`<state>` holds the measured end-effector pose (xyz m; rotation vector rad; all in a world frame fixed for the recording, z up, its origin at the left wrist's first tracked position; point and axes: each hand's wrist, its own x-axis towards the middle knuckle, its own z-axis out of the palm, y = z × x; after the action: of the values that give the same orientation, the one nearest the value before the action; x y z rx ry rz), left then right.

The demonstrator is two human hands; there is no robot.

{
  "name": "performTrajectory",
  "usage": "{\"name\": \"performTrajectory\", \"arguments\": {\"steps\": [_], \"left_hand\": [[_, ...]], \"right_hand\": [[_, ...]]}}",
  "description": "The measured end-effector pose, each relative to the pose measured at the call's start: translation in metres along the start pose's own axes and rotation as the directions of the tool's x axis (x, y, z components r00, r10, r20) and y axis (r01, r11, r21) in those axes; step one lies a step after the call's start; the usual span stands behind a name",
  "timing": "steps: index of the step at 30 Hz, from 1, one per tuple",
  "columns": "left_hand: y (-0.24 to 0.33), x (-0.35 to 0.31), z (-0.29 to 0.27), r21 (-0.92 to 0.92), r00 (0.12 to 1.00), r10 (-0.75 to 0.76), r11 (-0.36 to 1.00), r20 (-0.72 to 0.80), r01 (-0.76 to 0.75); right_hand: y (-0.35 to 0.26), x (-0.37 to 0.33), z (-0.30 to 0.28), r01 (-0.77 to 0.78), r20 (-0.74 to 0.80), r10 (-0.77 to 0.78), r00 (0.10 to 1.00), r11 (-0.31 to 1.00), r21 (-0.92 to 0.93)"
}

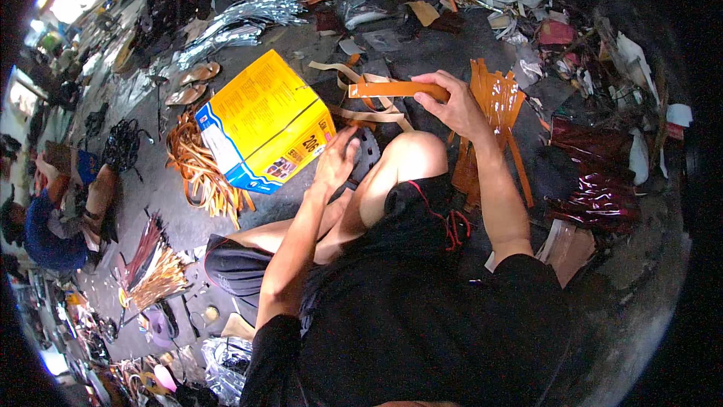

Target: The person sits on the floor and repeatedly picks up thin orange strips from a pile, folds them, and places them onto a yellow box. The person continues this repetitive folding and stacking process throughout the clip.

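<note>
A flat, glossy orange strip (pixel 388 89) is pinched between the thumb and fingers of my right hand (pixel 444 100), level above the floor and pointing left. My left hand (pixel 337 160) rests beside the right edge of a yellow and blue cardboard box (pixel 263 113), fingers loosely extended and apart. A grey, holed shoe (pixel 367 152) shows next to it, between the hand and my bent knee. Beyond my left hand, loose tan strips (pixel 374 115) curl on the floor under the held strip. To the right of my right forearm lies a pile of similar orange strips (pixel 493 109).
Brown strips (pixel 199 173) spill around the box's left side. Sandals (pixel 194 83) and silvery strips (pixel 233 23) lie farther off. Dark red glossy sheets (pixel 595 173) are at the right, below scattered scraps (pixel 557 34). Another person (pixel 64 211) sits at the far left.
</note>
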<state>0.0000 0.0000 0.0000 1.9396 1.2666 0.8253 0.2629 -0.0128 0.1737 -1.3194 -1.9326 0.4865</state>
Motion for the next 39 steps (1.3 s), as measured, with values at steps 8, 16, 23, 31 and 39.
{"name": "performTrajectory", "arguments": {"steps": [8,16,23,31,39], "left_hand": [[-0.024,0.053,0.037,0.034,0.965,-0.108,0.994,0.237,0.103],[-0.007,0.061,0.028,0.253,0.915,-0.169,0.964,0.367,0.077],[-0.005,0.058,0.047,0.351,0.943,-0.168,0.934,0.286,0.059],[0.090,0.006,-0.047,-0.895,0.967,-0.180,0.377,0.181,0.238],[0.093,-0.018,-0.094,-0.824,0.956,-0.289,0.528,0.052,0.204]], "right_hand": [[0.001,-0.031,-0.007,-0.133,-0.145,0.154,0.977,0.981,0.142],[0.009,-0.054,-0.010,-0.116,-0.266,0.144,0.953,0.986,0.117],[0.001,-0.048,-0.014,-0.120,-0.178,0.158,0.971,0.972,0.204],[-0.016,-0.030,-0.017,0.095,-0.058,-0.089,0.994,0.989,0.112],[-0.006,0.005,0.017,0.157,0.085,-0.161,0.983,0.986,0.055]]}}
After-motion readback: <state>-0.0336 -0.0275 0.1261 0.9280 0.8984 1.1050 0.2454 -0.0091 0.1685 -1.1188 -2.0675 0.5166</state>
